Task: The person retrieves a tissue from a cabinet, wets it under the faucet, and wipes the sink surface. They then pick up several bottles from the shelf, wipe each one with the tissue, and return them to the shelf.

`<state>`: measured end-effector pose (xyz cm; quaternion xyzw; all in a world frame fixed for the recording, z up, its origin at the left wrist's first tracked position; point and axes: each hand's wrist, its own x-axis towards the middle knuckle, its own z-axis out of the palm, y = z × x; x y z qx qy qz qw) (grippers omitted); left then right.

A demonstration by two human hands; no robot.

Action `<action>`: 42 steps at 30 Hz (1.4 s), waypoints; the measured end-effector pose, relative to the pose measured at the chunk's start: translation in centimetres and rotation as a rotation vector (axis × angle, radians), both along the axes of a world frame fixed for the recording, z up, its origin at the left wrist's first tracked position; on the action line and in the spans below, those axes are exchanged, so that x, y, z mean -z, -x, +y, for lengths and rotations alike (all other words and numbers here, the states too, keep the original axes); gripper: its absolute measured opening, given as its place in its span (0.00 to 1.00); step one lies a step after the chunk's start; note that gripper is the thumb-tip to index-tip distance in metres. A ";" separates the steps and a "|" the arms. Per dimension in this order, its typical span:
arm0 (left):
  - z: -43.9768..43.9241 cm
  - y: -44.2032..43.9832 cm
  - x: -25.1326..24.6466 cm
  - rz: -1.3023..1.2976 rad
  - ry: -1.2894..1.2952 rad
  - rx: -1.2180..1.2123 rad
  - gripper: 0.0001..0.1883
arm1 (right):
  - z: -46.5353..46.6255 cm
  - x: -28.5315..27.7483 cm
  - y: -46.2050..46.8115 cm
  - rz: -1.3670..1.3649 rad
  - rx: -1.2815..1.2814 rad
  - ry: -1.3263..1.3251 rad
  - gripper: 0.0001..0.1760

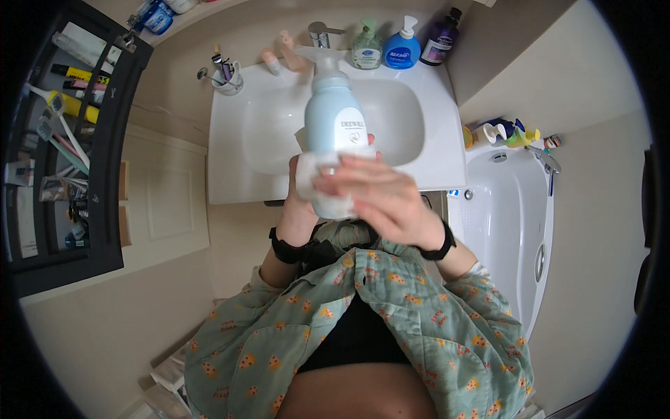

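Observation:
A pale blue pump bottle (327, 115) with a translucent pump head is held up, tilted, in front of the sink. My left hand (299, 212) grips it from the left and behind, and fingertips show past its right side. Across the lower front of the bottle lies a white tissue or cloth (310, 178). My right hand (390, 196) presses this white piece against the bottle, its fingers blurred. The bottle's label bears writing, partly covered by the hand and the white piece.
Behind the bottle is a white sink (398, 120) with a chrome faucet (320, 34). A green soap bottle (367, 50), a blue pump bottle (402, 50), a dark bottle (440, 39) and a cup (229, 81) line its back. An open cabinet door (104, 209) stands left, a bathtub (502, 220) right.

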<state>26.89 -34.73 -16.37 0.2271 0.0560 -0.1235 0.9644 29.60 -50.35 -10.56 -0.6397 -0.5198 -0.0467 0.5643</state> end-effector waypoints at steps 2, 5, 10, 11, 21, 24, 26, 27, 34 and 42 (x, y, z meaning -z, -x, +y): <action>0.6 0.7 -0.9 -0.101 0.126 0.050 0.46 | -0.1 1.2 1.7 0.041 -0.070 -0.028 0.11; 0.9 0.4 -1.1 -0.202 0.426 0.054 0.46 | -1.5 2.4 2.9 0.237 -0.147 -0.042 0.08; 2.0 -1.1 -0.4 -0.363 0.343 0.088 0.46 | -4.6 1.4 1.5 0.717 0.139 -0.296 0.09; 1.9 -1.2 -0.4 -0.346 0.336 0.076 0.46 | -4.3 1.1 1.4 0.840 0.240 -0.526 0.09; 1.4 -1.1 -1.1 -0.269 -0.017 -0.068 0.43 | 0.2 2.4 1.9 0.060 0.087 -0.113 0.12; 2.1 -1.0 -0.8 -0.237 -0.221 -0.145 0.39 | -1.1 2.9 2.2 0.487 0.100 -0.313 0.09; 2.1 -0.9 -0.4 -0.143 -0.263 -0.190 0.34 | -1.2 2.8 1.6 0.754 0.277 -0.421 0.09; 2.0 -0.8 -0.3 -0.137 -0.310 -0.215 0.33 | -0.9 2.8 1.1 0.742 0.347 -0.477 0.09; 1.2 -0.8 0.7 -0.023 -0.241 -0.215 0.38 | 0.5 3.5 1.0 0.338 0.138 -0.268 0.09; 1.9 -1.7 -0.2 -0.343 -0.033 -0.072 0.50 | -3.4 4.6 -2.3 1.296 -0.525 -0.701 0.23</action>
